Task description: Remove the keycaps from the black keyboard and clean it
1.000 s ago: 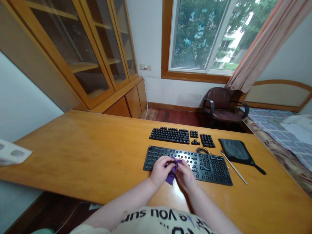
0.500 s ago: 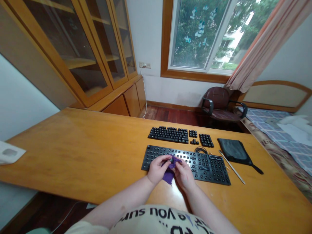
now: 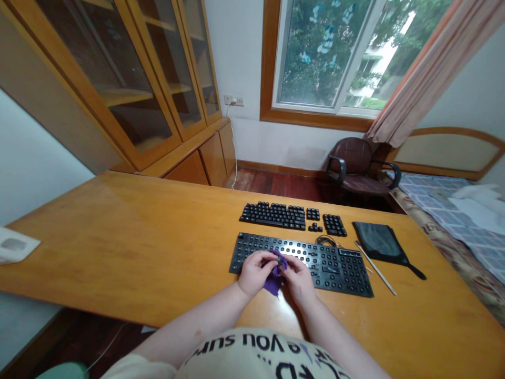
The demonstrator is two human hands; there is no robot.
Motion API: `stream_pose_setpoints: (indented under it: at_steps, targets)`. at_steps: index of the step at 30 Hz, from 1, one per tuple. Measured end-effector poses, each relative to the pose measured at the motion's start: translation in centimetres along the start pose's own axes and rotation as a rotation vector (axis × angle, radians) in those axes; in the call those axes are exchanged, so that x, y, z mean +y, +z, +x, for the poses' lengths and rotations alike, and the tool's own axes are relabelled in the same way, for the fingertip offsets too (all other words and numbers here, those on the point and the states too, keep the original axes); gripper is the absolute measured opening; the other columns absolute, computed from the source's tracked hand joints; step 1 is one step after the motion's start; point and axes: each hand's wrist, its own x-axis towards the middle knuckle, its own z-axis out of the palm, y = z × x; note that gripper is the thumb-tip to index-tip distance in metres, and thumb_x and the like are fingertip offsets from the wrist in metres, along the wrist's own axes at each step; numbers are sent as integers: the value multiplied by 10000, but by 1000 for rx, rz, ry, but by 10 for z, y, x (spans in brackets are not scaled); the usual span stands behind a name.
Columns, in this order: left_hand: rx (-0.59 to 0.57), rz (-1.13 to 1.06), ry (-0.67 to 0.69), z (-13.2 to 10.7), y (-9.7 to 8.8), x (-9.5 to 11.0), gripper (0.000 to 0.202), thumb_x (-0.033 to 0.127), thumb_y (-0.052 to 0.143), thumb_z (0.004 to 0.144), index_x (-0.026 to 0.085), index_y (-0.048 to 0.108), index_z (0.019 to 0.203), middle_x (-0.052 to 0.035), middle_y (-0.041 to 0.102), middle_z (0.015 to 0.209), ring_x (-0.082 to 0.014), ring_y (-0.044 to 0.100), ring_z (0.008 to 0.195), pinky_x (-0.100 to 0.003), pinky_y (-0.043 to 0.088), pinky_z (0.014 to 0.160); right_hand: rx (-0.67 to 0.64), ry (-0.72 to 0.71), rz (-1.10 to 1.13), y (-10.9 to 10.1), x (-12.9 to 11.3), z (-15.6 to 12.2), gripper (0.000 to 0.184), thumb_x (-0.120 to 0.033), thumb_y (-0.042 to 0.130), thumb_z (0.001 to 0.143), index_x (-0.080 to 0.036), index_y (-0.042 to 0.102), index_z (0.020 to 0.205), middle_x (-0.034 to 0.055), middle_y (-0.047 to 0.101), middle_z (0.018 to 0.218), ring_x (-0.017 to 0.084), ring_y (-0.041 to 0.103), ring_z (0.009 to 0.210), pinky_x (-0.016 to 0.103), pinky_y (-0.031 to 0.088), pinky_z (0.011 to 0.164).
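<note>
My left hand and my right hand meet over the near edge of a black keyboard base with its keycaps off. Both hands are closed on a small purple cloth, which hangs down between them. A small dark piece shows at the fingertips in the cloth; I cannot tell what it is. The removed black keycaps lie laid out in keyboard order just beyond the base.
A black pouch, a thin pale stick and a coiled cable lie right of the keyboard on the wooden desk. White paper sits at the far left edge. A chair and a bed stand beyond.
The hands stay together on the purple cloth, with small finger movements; the cloth is bunched tighter now. The view has shifted slightly.
</note>
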Motion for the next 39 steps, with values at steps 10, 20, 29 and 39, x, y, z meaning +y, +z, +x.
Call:
stream_pose_setpoints:
  at_steps: [10,20,29,39]
  targets:
    - [-29,52,5,0,-2,5,70,153,637,742,187,681,784,-32,690,801,-162,651,769,-287,523,755,10,54,149,-2,6,0,165,-256,785,630,-200,707,764,1,691,679,123,611,584,230,505,548]
    - [-34,80,35,1,-1,9,70,140,632,740,190,677,761,-19,682,766,-151,641,738,-274,515,728,0,83,119,-1,4,1,267,-229,792,596,-198,734,855,38,717,825,168,641,706,274,510,635]
    - [-44,96,40,-1,1,7,86,124,652,720,198,678,756,-15,665,746,-150,628,726,-277,512,716,33,97,148,-1,0,4,137,-252,772,617,-176,715,716,-3,649,611,105,556,478,222,457,477]
    - [-73,-105,-28,1,6,8,272,106,680,668,174,629,927,-50,615,905,-155,612,804,-300,532,775,65,58,42,-4,5,4,199,-265,754,635,-183,709,811,47,697,787,176,616,655,285,495,592]
